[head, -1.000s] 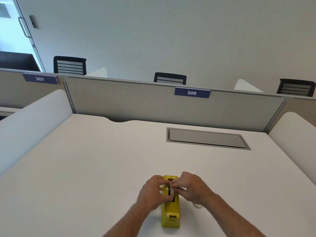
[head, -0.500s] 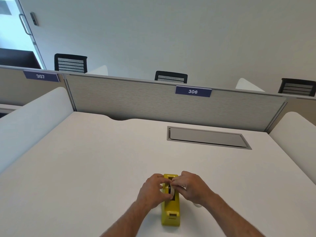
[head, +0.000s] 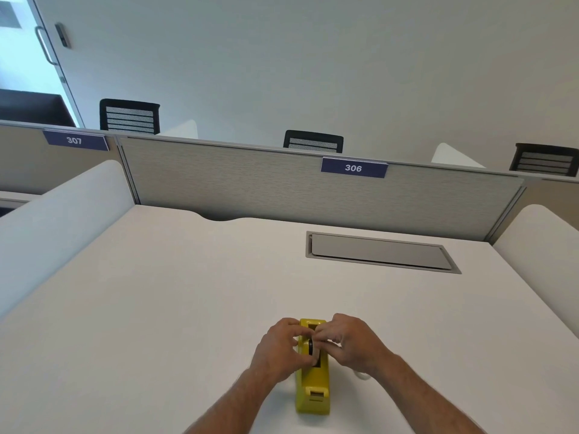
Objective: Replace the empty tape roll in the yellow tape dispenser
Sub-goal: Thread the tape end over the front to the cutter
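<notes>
The yellow tape dispenser (head: pixel 313 389) stands on the white desk (head: pixel 188 308) near its front edge, cutter end toward me. My left hand (head: pixel 277 350) and my right hand (head: pixel 355 343) meet over its slot. Both pinch a small roll on a black hub (head: pixel 311 347) that sits in or just above the slot; fingers hide most of it. A small white object (head: pixel 360 375), perhaps another roll, lies on the desk under my right wrist, mostly hidden.
A grey cable hatch (head: pixel 379 253) is set into the desk at the back right. A grey partition (head: pixel 282 186) labelled 306 closes the far edge, with white side dividers left and right. Black chairs stand behind it.
Both hands stay on the roll above the dispenser slot; fingers have shifted slightly. The view has tilted a little. The dispenser has not moved.
</notes>
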`<state>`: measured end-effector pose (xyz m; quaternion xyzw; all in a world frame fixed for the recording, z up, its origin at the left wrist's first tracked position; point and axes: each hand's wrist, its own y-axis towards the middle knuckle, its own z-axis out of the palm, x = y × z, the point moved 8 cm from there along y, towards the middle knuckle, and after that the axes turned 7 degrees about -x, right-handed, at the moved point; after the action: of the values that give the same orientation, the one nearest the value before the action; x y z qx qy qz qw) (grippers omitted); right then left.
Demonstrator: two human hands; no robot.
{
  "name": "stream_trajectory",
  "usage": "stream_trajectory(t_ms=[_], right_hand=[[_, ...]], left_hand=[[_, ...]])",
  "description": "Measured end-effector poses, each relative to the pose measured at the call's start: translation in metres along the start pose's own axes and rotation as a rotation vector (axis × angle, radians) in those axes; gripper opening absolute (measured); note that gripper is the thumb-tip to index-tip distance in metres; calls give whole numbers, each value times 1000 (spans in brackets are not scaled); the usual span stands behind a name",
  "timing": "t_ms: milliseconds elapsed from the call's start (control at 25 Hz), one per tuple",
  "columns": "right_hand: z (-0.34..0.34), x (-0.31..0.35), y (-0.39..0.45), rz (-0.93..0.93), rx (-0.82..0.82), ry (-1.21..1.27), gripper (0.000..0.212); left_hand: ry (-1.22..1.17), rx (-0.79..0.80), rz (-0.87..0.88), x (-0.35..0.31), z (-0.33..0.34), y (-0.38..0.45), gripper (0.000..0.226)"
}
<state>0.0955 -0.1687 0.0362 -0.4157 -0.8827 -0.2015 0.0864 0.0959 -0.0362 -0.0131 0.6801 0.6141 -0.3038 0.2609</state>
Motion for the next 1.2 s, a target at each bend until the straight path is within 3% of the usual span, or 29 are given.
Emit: stream_trajectory(t_ms=[600, 1200], right_hand=[[-1, 6, -1, -51, -72, -24, 13], [-2, 2, 3, 29, -77, 41, 13]], left_hand=[[13, 11, -9, 0, 0, 0, 57], [-8, 8, 2, 0, 0, 1, 57]])
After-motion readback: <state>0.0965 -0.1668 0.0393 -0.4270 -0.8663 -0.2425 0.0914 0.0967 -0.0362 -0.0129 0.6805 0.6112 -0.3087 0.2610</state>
